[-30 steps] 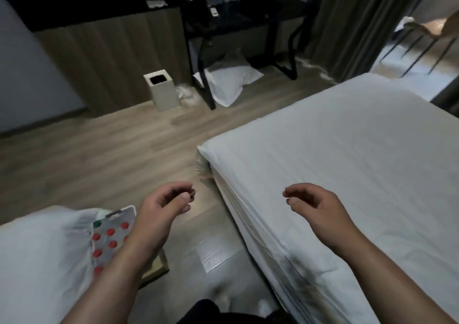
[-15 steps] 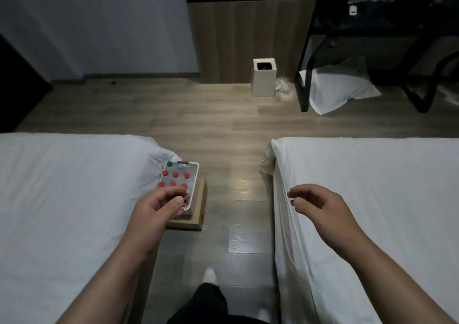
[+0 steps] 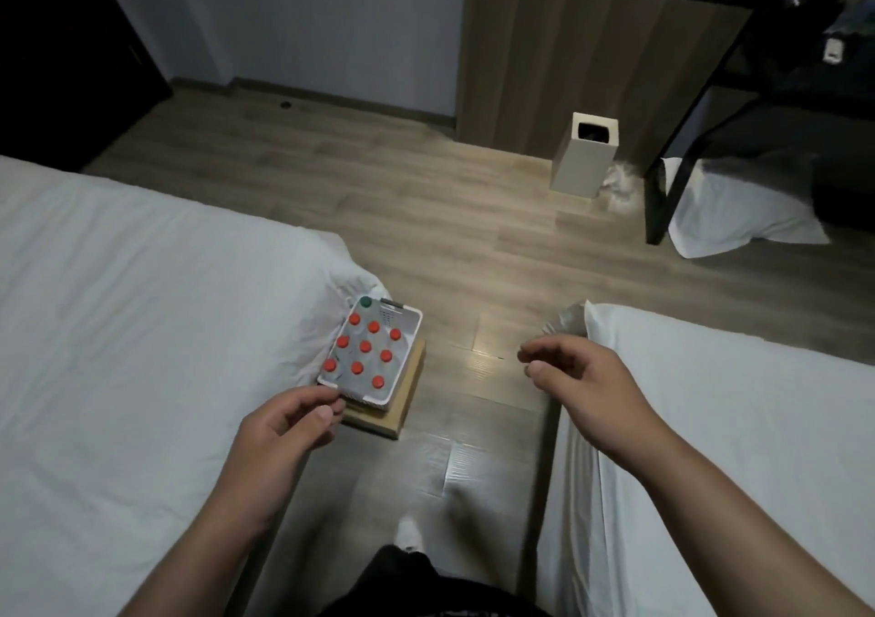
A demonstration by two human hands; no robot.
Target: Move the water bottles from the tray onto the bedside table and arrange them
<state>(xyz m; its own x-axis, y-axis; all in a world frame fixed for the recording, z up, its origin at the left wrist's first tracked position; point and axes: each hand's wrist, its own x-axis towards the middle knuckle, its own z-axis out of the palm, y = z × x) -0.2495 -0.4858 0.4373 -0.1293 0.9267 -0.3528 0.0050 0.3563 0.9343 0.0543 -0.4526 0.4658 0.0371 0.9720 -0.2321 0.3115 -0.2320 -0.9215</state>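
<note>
Dim bedroom, wide-angle head view, light low and uneven.
No lamp in view. One pale glare patch lies on the floor [image 3: 483, 356] between the beds. The white left bed [image 3: 142, 308] and right bed [image 3: 734, 403] are the brightest areas, flat, with faint crease shadows. The upper left corner and the desk [image 3: 757, 72] at upper right sink to near black. Bed edges and skirting [image 3: 341, 98] bow toward the frame edges. The right hand [image 3: 582, 384] fingertips and the foot [image 3: 408, 533] at the bottom are smeared by motion. The red caps [image 3: 364, 346] read clear.
</note>
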